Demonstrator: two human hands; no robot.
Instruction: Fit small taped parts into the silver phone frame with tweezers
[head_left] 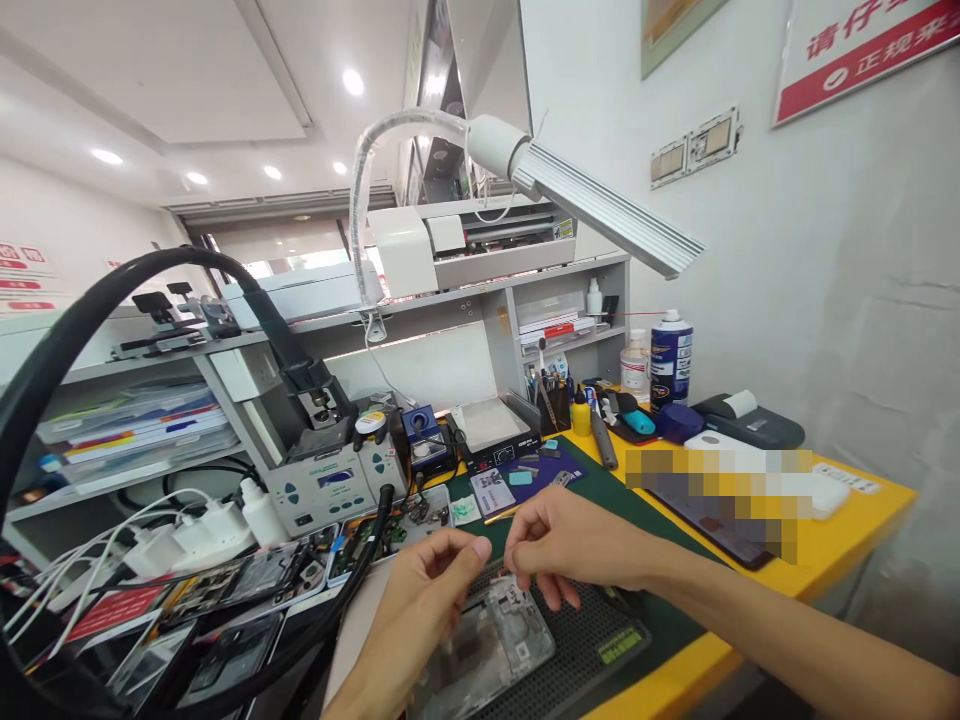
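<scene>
A bare metal phone frame (pixel 491 645) lies on a black perforated mat (pixel 577 655) in front of me. My left hand (pixel 427 600) hovers over the frame's left side, thumb and forefinger closed together. My right hand (pixel 559 545) hangs above the frame's far end, its thumb and forefinger pinched and the other fingers curled loosely downward. The fingertips of both hands are close to each other but apart. Whatever they hold, if anything, is too small or hidden to make out. A small whitish and reddish bit shows just under the right fingertips.
A hot-air station (pixel 330 490), a thick black hose (pixel 364 560) and phone parts (pixel 262 575) crowd the left. Behind stand a heating plate (pixel 487 430), a yellow bottle (pixel 580 415) and a spray can (pixel 670 365). A lamp (pixel 600 205) hangs overhead; a dark phone (pixel 705 515) lies right.
</scene>
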